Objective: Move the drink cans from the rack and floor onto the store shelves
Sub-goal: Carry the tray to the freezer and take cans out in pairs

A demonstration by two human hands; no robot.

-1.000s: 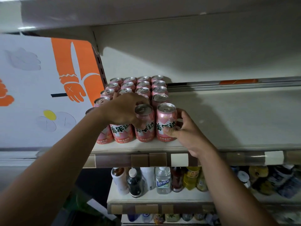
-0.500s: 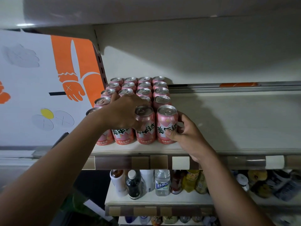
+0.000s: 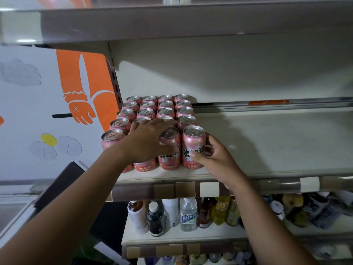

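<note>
1. Fingers, left: the fingers (image 3: 166, 122) of my left hand (image 3: 149, 142) lie nearly straight, spread over the tops of the front cans. The thumb rests against the side of the third can in the front row. They grip nothing. I judge that they are steadying the block.
2. Can block (image 3: 158, 109): the pink drink cans stand upright at the left end of the shelf (image 3: 277, 142). There are four columns, five rows deep, and each can touches its neighbours. One front can is mostly hidden under my left hand.
3. Front right can (image 3: 193, 142): it stands upright at the block's front right corner, touching the cans beside and behind it, near the shelf's front edge.
4. Fingers, right: my right hand (image 3: 215, 161) holds the front right can. The thumb is on its printed face and the other fingers are curled round its right side. The can is seated but not yet released.
5. Shelf, right of the block: in my judgement the board has room for further columns.
6. Status: one block is loaded and squared. The rack and floor are out of view, so I cannot tell how many cans remain. The lower shelf (image 3: 219, 235) holds bottles (image 3: 188, 215).
</note>
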